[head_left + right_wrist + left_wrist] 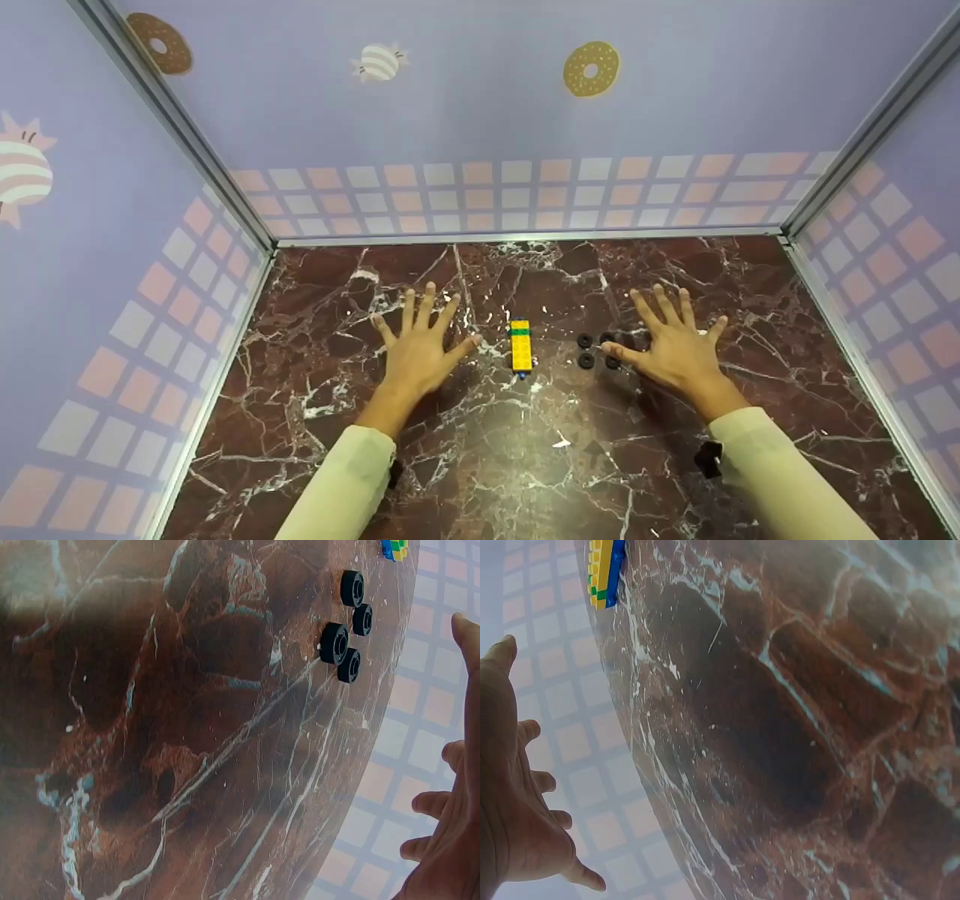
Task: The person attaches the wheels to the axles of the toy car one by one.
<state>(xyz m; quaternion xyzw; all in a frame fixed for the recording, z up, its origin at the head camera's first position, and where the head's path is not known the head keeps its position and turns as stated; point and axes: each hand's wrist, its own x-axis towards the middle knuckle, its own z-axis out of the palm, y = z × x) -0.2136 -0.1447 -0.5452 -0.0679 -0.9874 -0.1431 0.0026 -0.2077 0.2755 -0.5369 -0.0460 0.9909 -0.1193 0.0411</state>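
Note:
A yellow toy-brick block (520, 346) with a green strip and blue parts underneath lies on the marbled table between the hands. Its end also shows at the top of the left wrist view as a yellow and blue piece (604, 570). To its left, my left hand (421, 358) is spread with straight fingers and holds nothing. My right hand (679, 355) is likewise spread and holds nothing. Near its thumb several small black toy wheels (585, 361) lie flat; the thumb partly covers some in the head view. All the wheels (334, 643) show in the right wrist view.
The dark red marbled tabletop (480, 465) is bounded by a back wall (480, 97) and side walls with pastel squares. Metal strips (525, 237) run along the wall edges.

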